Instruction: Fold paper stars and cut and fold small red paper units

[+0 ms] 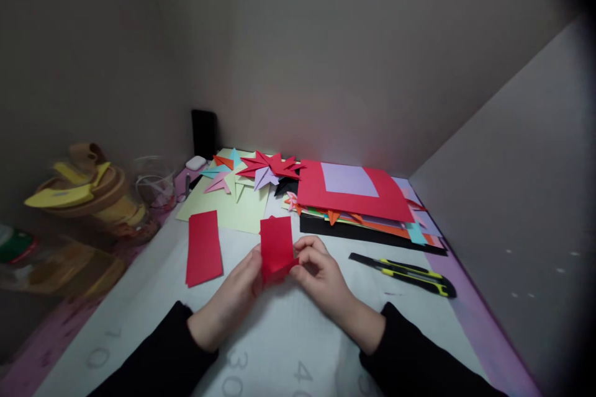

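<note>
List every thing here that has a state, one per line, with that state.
Red paper piece: held up by both hands, lower edge bent.
Left hand: pinching its left edge.
Right hand: pinching its right edge.
Red strip: lying flat.
Utility knife: lying untouched; blade cannot be told.
Paper stack: flat, fanned.
Folded stars: finished, piled.

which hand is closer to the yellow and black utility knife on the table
Right. The right hand pinches the red paper just left of the utility knife, apart from it. The left hand holds the paper's other side, farther away.
</note>
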Available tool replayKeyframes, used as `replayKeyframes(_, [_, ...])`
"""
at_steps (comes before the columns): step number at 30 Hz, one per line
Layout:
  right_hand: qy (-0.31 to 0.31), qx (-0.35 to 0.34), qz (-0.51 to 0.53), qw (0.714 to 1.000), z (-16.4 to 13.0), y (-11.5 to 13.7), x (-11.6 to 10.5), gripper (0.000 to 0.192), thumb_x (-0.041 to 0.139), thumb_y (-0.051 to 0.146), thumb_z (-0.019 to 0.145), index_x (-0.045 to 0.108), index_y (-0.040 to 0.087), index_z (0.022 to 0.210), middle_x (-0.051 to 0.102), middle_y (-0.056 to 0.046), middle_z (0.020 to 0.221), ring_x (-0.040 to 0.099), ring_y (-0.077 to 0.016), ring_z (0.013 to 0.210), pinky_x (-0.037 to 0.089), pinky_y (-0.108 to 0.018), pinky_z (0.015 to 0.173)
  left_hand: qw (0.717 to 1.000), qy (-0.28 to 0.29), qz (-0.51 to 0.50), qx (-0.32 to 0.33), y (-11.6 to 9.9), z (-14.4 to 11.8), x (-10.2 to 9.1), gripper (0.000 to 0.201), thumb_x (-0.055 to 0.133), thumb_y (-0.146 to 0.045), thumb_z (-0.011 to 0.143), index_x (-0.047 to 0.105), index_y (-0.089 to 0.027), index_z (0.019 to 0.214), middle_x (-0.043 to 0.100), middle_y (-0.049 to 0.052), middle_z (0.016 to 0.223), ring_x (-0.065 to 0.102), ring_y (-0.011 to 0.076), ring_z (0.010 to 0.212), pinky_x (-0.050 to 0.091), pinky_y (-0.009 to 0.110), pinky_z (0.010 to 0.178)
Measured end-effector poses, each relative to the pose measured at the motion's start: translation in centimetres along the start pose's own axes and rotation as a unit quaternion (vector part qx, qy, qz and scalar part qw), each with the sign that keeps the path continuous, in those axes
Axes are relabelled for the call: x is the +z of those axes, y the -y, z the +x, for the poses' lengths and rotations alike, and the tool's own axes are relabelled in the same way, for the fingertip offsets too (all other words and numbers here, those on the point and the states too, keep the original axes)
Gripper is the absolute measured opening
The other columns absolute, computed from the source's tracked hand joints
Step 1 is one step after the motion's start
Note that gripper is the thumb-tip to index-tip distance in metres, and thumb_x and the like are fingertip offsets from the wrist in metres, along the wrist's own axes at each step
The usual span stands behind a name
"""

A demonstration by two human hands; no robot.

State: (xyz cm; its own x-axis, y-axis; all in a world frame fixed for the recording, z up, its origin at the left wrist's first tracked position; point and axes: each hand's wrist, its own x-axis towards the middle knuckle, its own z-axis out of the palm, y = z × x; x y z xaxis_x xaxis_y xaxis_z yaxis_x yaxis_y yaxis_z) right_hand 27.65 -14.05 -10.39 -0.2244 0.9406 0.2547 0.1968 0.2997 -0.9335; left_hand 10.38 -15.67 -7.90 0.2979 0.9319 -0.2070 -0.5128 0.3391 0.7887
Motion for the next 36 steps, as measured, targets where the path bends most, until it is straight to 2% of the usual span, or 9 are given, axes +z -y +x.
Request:
replayKeyframes(2, [-0.017, 0.026, 0.016, 0.999, 0.0, 0.0, 0.2, 0.025, 0.062, 0.033, 0.080, 0.050, 0.019, 0.063, 0.051, -0.006, 0.100, 0.054, -0.0196, 0.095, 0.047, -0.031, 0.078, 0.999, 0.018, 0.031, 0.001, 0.0, -0.1, 0.2, 0.048, 0.063, -0.046, 0.080, 0.059, -0.018, 0.119, 0.062, 0.012, 0.118, 0.055, 0.0266, 0.110, 0.043, 0.035, 0.090])
replayKeyframes(5, [-0.028, 0.049, 0.038, 0.998, 0.0, 0.1, 0.4, 0.029, 0.061, 0.034, 0.080, 0.046, 0.019, 0.060, 0.052, -0.006, 0.096, 0.054, -0.0193, 0.092, 0.046, -0.030, 0.075, 0.996, 0.007, 0.090, -0.004, 0.2, -0.1, 0.3, 0.050, 0.076, -0.033, 0.070, 0.060, -0.019, 0.116, 0.064, 0.012, 0.114, 0.058, 0.0258, 0.105, 0.043, 0.033, 0.089])
replayKeyframes(12, [-0.042, 0.049, 0.104, 0.992, 0.1, 0.4, 0.7, 0.029, 0.062, 0.033, 0.080, 0.046, 0.020, 0.060, 0.052, -0.003, 0.082, 0.053, -0.0170, 0.079, 0.042, -0.029, 0.071, 0.985, -0.033, 0.172, 0.000, 1.0, -0.1, 0.3, 0.038, 0.068, -0.038, 0.078, 0.061, -0.015, 0.107, 0.067, 0.009, 0.096, 0.060, 0.0210, 0.087, 0.045, 0.031, 0.079])
replayKeyframes(20, [-0.056, 0.116, 0.207, 0.970, -0.2, 0.1, 1.2, 0.023, 0.066, 0.031, 0.077, 0.049, 0.020, 0.067, 0.054, 0.001, 0.073, 0.050, -0.0130, 0.067, 0.040, -0.025, 0.063, 0.984, -0.038, 0.175, -0.002, 1.7, -0.1, 0.3, 0.035, 0.066, -0.039, 0.079, 0.060, -0.015, 0.103, 0.064, 0.005, 0.088, 0.057, 0.0154, 0.075, 0.047, 0.027, 0.070])
replayKeyframes(26, [-0.072, 0.135, 0.211, 0.965, -0.2, 0.4, 1.3, 0.024, 0.068, 0.033, 0.075, 0.049, 0.020, 0.067, 0.053, 0.002, 0.068, 0.048, -0.0120, 0.063, 0.040, -0.025, 0.061, 0.985, -0.038, 0.168, 0.000, 1.9, -0.1, 0.4, 0.030, 0.065, -0.039, 0.080, 0.060, -0.016, 0.098, 0.061, 0.002, 0.081, 0.055, 0.0121, 0.069, 0.048, 0.025, 0.066])
replayKeyframes(33, [-0.093, 0.148, 0.210, 0.962, -0.3, 0.4, 1.5, 0.025, 0.067, 0.033, 0.076, 0.048, 0.019, 0.069, 0.052, 0.004, 0.066, 0.047, -0.0104, 0.060, 0.039, -0.023, 0.058, 0.983, -0.028, 0.184, 0.003, 2.1, -0.2, 0.3, 0.033, 0.062, -0.041, 0.082, 0.060, -0.015, 0.102, 0.063, 0.005, 0.088, 0.057, 0.0156, 0.076, 0.049, 0.027, 0.067])
replayKeyframes(36, [-0.099, 0.164, 0.249, 0.949, -0.4, 0.5, 1.6, 0.025, 0.070, 0.032, 0.073, 0.050, 0.021, 0.083, 0.051, 0.006, 0.066, 0.047, -0.0099, 0.058, 0.040, -0.022, 0.056, 0.981, -0.023, 0.193, -0.002, 2.3, -0.2, 0.1, 0.035, 0.060, -0.041, 0.082, 0.059, -0.015, 0.106, 0.064, 0.009, 0.096, 0.059, 0.0179, 0.081, 0.050, 0.029, 0.069])
